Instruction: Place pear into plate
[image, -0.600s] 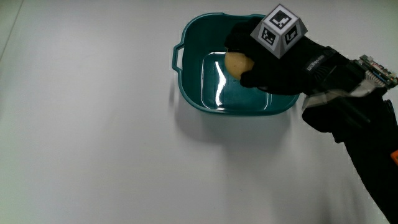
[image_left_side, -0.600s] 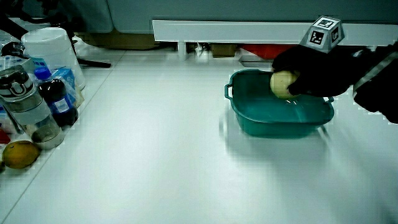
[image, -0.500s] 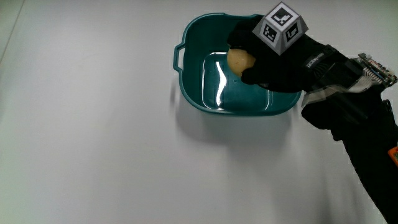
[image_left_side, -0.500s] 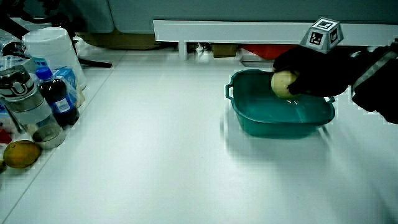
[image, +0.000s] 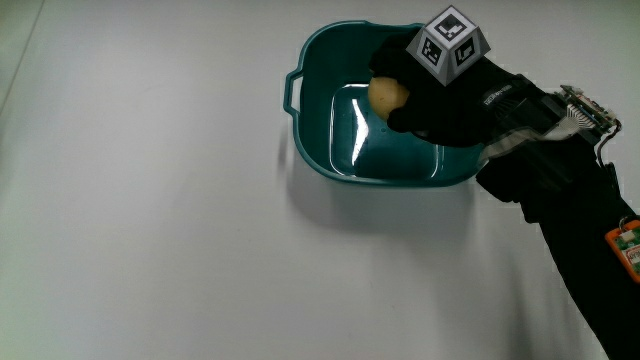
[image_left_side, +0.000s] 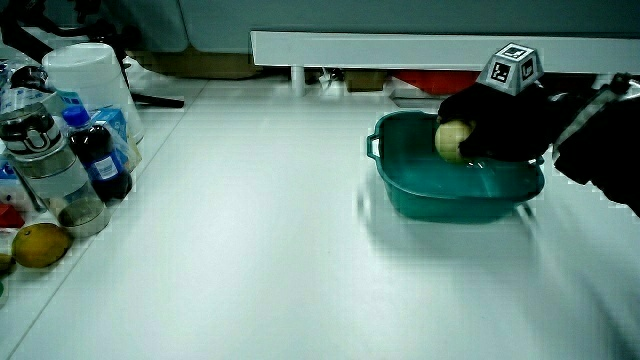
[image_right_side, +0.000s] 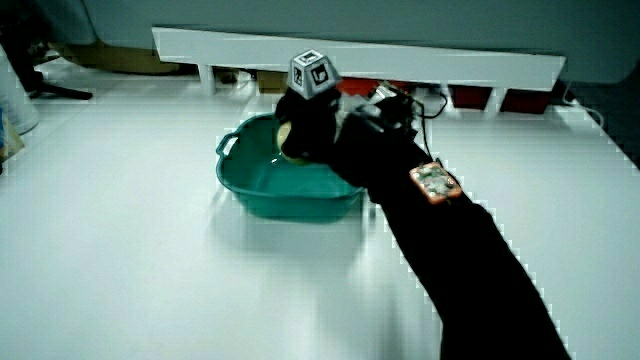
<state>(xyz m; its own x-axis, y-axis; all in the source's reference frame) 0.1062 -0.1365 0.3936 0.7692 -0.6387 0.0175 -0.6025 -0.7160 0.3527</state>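
Observation:
A teal plate (image: 315, 140) with deep walls and a small handle stands on the white table; both side views show the plate (image_left_side: 400, 185) (image_right_side: 250, 185) too. The gloved hand (image: 440, 95) hangs over the inside of the plate, fingers curled around a yellowish pear (image: 387, 95). In both side views the pear (image_left_side: 450, 138) (image_right_side: 284, 136) is held a little above the plate's floor, partly hidden by the fingers. The patterned cube (image: 449, 47) rides on the back of the hand.
In a side view, bottles and jars (image_left_side: 60, 150), a white container (image_left_side: 92, 80) and a lemon (image_left_side: 42, 244) crowd the table's edge. A low white partition (image_left_side: 420, 48) runs along the table. An orange tag (image_right_side: 432, 180) sits on the forearm.
The hand with the pear has barely shifted over the plate; its grip is unchanged.

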